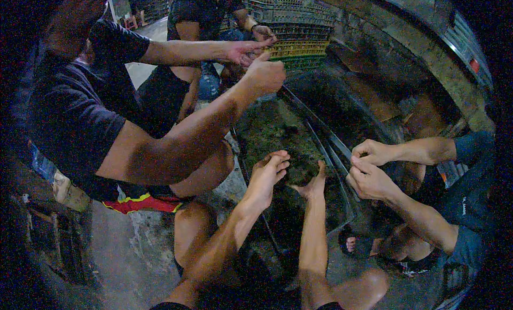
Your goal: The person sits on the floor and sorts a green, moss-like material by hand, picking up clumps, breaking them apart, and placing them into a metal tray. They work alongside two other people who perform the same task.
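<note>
My left hand (271, 172) is raised over a dark, crumbly heap (280, 129), its fingers apart and nothing visible in it. Facing it, my right hand (314, 182) is spread with the thumb up, just above the same heap, and also looks to hold nothing. A gap lies between the two hands. The heap seems to lie on a dark sheet or shallow tray with thin, straight edges (320, 127); the dim, grainy light hides what the material is.
A person's hands (370, 170) are close together at the right edge. At upper left another person's fist (266, 73) reaches over the far side, beside a third person's hand (262, 33). Stacked plastic crates (298, 47) stand behind. A curved concrete ledge (421, 41) runs along the upper right.
</note>
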The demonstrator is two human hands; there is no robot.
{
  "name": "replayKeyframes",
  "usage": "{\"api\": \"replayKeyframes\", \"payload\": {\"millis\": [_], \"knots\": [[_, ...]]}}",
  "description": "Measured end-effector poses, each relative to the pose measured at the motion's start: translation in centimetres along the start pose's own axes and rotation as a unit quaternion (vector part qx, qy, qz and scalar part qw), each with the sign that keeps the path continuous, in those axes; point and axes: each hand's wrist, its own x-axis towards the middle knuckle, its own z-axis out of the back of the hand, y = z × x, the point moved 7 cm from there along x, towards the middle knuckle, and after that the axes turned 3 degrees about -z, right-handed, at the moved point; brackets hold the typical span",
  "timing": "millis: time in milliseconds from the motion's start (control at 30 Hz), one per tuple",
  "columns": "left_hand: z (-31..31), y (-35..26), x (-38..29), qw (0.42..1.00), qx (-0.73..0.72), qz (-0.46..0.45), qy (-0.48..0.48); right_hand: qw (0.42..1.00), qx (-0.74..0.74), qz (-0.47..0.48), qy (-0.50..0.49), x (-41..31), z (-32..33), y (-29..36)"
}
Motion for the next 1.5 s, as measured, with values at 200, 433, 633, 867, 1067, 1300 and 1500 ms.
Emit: {"api": "replayKeyframes", "payload": {"millis": [200,433,633,867,1067,1300,1500], "knots": [[0.2,-0.8,-0.1,1.0,-0.014,-0.007,-0.009,0.996,0.041,-0.071,-0.046,2.8,-0.7,0.2],[0.9,-3.2,-0.7,0.999,-0.012,-0.033,-0.017,0.78,-0.576,0.123,-0.212,7.0,8.1,-3.9],[-0.3,-2.2,-2.0,0.999,-0.024,-0.025,-0.011,0.727,-0.683,0.042,-0.059,4.0,9.1,-9.3],[-0.1,-2.3,-1.8,0.999,-0.03,-0.031,-0.023,0.802,-0.595,0.005,-0.045,3.1,11.5,-7.3],[0.2,-2.1,-1.5,0.999,-0.045,-0.025,-0.017,0.407,-0.817,0.264,-0.31,-0.7,9.9,-0.5],[0.4,-1.7,-1.2,0.999,-0.044,-0.011,-0.019,0.7,-0.662,0.247,-0.101,4.1,7.3,-10.0],[1.3,-2.3,-1.5,0.999,-0.038,-0.023,-0.017,0.808,-0.576,0.011,-0.12,6.4,9.5,-12.2]]}}
